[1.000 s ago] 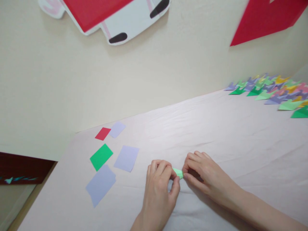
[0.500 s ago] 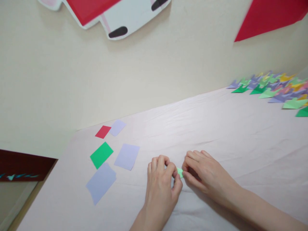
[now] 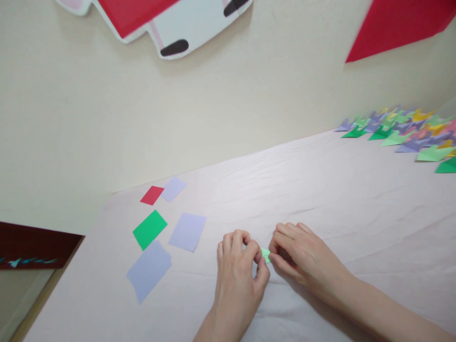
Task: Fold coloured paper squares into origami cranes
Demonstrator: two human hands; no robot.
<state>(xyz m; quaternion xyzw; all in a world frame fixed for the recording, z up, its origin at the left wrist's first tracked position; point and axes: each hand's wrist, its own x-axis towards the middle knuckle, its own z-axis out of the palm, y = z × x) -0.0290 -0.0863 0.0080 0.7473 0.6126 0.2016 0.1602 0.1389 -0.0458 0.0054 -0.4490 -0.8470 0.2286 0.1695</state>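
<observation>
On my feed, the left hand (image 3: pixel 238 273) and right hand (image 3: pixel 304 251) pinch opposite ends of a small light-green paper (image 3: pixel 265 255) between them over the pale cloth (image 3: pixel 285 190), probably to steady so slight a piece. Compared with a second ago, I see the pinches slightly closer, leaving less green showing.

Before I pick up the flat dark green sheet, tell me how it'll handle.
The dark green sheet shows no visible thickness, so it should be light and bendy. Lying flat on the pale cover, it would probably slide if pushed. The folded paper shapes hold creases, so it may crease too.
</observation>
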